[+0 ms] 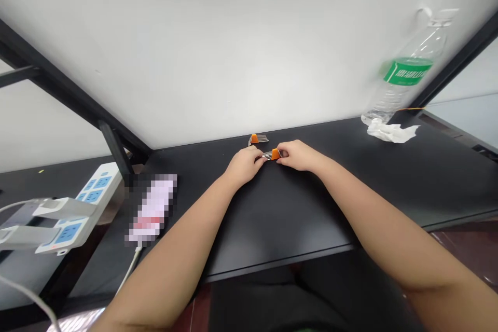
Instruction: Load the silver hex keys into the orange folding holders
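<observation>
Near the back of the black table, my left hand (246, 164) and my right hand (299, 155) are closed on one hex key set (275, 154), thin silver rods in an orange holder. My left fingertips pinch the rod ends on the left. On the other side, my right thumb and fingers grip by the orange holder and hide part of it. Just behind my left hand lies a second hex key set (254, 138) with an orange holder, its rods pointing right. It is apart from the first one.
A clear bottle (408, 72) with a green label stands at the back right by the wall, with crumpled tissue (392, 131) in front. A pixelated phone-like object (153, 207) with a white cable lies left. Beyond is a white power strip (83, 207) with plugs.
</observation>
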`<state>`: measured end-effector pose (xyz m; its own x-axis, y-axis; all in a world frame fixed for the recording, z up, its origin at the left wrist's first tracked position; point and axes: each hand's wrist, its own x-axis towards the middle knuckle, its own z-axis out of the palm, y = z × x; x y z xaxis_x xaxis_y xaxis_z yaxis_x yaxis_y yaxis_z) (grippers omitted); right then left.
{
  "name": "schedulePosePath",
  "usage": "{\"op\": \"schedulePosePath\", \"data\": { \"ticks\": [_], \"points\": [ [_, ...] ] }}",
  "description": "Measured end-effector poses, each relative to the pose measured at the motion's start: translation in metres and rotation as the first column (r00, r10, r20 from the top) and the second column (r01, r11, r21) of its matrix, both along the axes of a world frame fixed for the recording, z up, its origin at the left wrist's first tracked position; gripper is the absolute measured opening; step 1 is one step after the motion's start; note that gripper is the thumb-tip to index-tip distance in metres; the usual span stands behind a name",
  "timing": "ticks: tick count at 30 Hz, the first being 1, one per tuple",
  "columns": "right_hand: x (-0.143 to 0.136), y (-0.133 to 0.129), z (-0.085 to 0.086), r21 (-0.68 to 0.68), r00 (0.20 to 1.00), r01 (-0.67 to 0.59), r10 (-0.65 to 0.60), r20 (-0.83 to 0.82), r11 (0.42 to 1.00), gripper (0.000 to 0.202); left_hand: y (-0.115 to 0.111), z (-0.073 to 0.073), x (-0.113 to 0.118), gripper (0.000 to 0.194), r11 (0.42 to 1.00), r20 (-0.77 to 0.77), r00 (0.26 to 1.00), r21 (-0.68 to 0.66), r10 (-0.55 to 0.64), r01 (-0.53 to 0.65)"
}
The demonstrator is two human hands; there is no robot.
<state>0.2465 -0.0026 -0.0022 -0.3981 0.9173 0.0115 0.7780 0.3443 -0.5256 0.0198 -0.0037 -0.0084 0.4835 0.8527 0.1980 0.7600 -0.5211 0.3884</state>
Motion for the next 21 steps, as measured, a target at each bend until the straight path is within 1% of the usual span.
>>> {"op": "schedulePosePath", "data": {
  "ticks": [3,6,10,14,19,21],
  "points": [
    [-0.001,0.001,-0.003,0.012,1.000,0.002,-0.003,0.022,1.000,0.016,0.000,0.001,0.000,0.023,1.000,-0.023,1.000,0.007,-0.017,0.017],
    [-0.001,0.000,-0.002,0.006,1.000,-0.001,0.001,0.021,1.000,0.015,0.000,0.001,0.000,0.022,1.000,-0.022,1.000,-0.001,-0.013,0.013],
    [0.001,-0.005,0.007,-0.074,0.998,-0.010,0.006,-0.060,0.997,0.021,0.000,-0.001,-0.001,0.020,1.000,-0.007,1.000,-0.002,0.002,-0.002],
    [0.005,-0.007,0.013,-0.184,0.985,0.025,-0.055,-0.164,0.983,0.030,0.001,-0.003,-0.001,0.020,1.000,-0.029,1.000,0.023,-0.003,0.004],
    [0.011,-0.002,0.011,-0.248,0.974,-0.030,-0.028,-0.226,0.968,0.017,0.001,-0.001,-0.001,0.021,0.999,-0.029,0.999,0.021,-0.029,0.029],
    [0.012,0.000,0.012,-0.263,0.975,-0.038,-0.022,-0.220,0.964,0.016,0.001,-0.001,-0.001,0.022,0.999,-0.032,0.999,0.020,-0.040,0.041]
  ]
}}
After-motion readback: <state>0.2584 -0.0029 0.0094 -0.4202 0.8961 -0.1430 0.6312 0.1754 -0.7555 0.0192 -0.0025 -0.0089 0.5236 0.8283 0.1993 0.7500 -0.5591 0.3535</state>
